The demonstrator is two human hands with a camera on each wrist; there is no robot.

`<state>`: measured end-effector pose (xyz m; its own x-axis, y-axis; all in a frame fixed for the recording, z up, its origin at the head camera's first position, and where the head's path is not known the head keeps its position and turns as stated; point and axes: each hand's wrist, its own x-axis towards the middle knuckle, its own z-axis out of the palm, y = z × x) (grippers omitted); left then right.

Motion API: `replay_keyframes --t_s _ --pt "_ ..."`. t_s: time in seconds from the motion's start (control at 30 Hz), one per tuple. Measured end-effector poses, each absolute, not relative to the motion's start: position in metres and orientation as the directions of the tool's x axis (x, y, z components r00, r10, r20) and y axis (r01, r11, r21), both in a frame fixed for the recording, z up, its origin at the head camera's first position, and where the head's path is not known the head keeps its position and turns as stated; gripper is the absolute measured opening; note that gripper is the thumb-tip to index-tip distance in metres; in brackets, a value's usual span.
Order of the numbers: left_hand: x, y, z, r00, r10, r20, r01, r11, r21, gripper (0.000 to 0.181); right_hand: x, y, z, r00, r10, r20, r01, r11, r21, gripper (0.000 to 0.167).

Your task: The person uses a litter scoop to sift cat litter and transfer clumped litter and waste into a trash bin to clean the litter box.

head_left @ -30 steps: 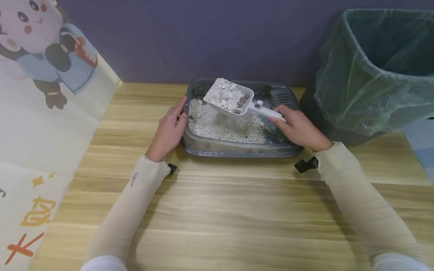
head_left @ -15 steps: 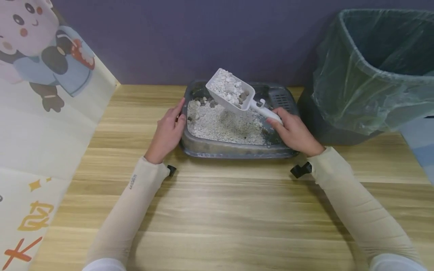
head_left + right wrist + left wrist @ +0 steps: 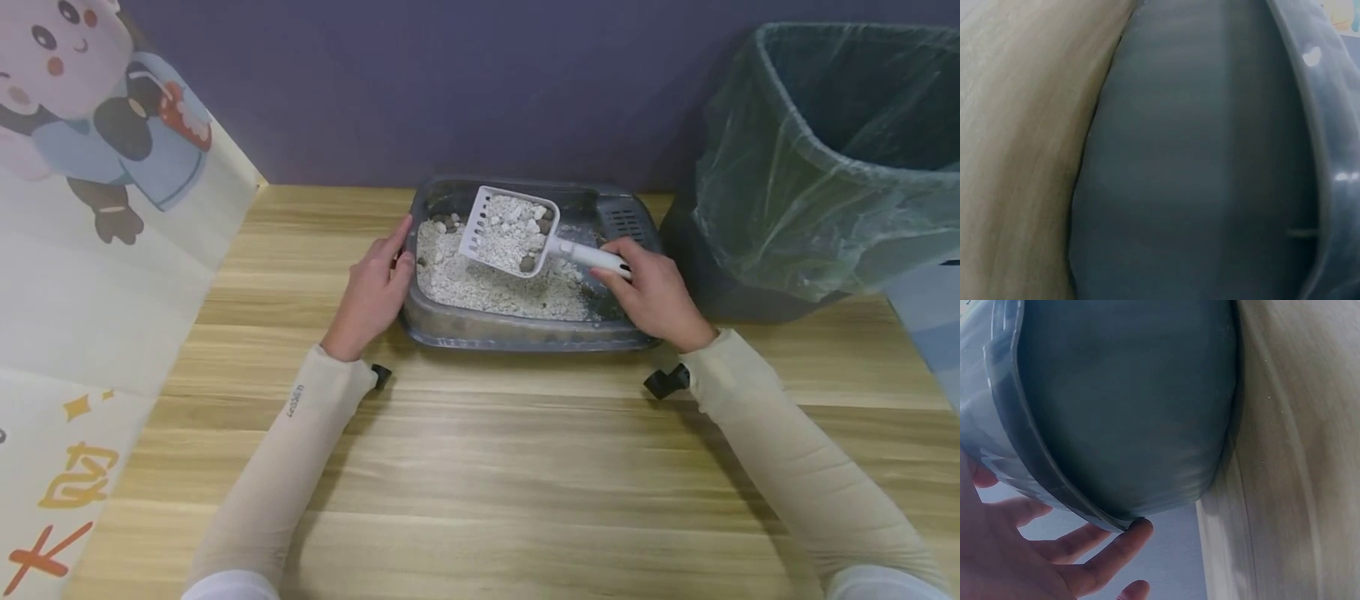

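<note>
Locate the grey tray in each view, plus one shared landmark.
Head: grey tray just above centre, slightly right.
Left wrist: outer wall across upper middle, rim curving down its left.
Right wrist: centre to right edge; only outer wall and rim show.
Landmark: wooden tabletop; head, bottom; left wrist, right side; right wrist, left side.

The left hand (image 3: 1022,561) touches a grey tray's rim (image 3: 1034,447).

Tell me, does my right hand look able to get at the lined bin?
Probably yes: the bin stands just past the right hand, open-topped, with nothing visible blocking the way, though that hand is holding the loaded scoop.
</note>
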<state>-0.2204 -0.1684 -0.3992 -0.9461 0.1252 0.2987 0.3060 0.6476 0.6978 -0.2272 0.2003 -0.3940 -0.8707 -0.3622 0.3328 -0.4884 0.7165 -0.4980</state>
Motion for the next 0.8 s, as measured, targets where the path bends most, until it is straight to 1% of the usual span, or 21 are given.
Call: replay_keyframes --t_s 0.23,0.53,0.67,0.8 --pt "-0.220 -0.169 -0.399 -0.945 0.126 0.303 0.309 0.655 0.690 0.051 -0.227 0.199 -0.396 -0.868 -0.344 0.359 -0.489 0.723 -0.488 0.031" --pt "-0.221 -0.170 -0.401 -0.951 0.121 0.285 0.292 0.661 0.691 0.051 -0.227 0.200 -0.393 -0.892 -0.328 0.312 -0.445 0.762 -0.471 0.040" --pt "-0.222 -0.169 -0.401 -0.952 0.124 0.279 0.289 0.661 0.693 0.051 -0.229 0.202 -0.377 -0.908 -0.338 0.247 -0.416 0.794 -0.444 0.040" --pt "-0.221 -0.170 -0.402 -0.952 0.119 0.282 0.289 0.654 0.699 0.051 -0.233 0.202 -0.350 -0.892 -0.401 0.208 -0.451 0.812 -0.369 0.035"
